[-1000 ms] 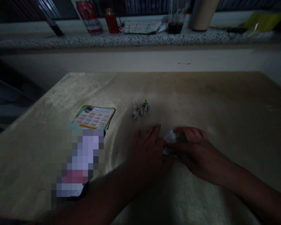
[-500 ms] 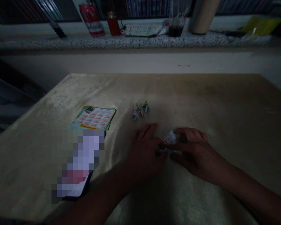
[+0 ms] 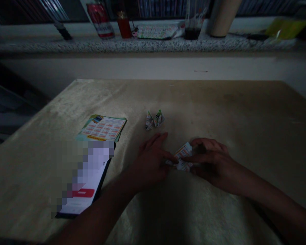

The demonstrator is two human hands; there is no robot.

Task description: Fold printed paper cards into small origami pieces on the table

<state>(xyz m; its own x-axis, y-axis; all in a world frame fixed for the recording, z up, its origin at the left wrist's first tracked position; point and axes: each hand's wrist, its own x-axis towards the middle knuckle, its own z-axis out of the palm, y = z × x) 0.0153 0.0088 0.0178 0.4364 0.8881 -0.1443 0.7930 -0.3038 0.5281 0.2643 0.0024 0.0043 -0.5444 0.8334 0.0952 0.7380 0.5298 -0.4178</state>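
A small piece of printed paper [image 3: 183, 157], partly folded, lies on the beige table [image 3: 219, 109] between my two hands. My left hand [image 3: 150, 161] pinches its left edge with thumb and finger while the other fingers stretch forward. My right hand [image 3: 210, 160] presses the paper's right side with curled fingers. Two small folded paper shapes [image 3: 154, 120] sit on the table just beyond my left hand, untouched.
A stack of printed leaflets [image 3: 102, 128] lies at the left, with a dark tablet or phone [image 3: 84, 190] in front of it. On the stone ledge [image 3: 142, 43] behind stand a red can [image 3: 100, 19], a red jar [image 3: 124, 23], a glass [image 3: 192, 23] and a pale cylinder [image 3: 221, 17].
My left hand has slid left and back off the paper, so more of the sheet shows between the hands. The right hand stays on it.
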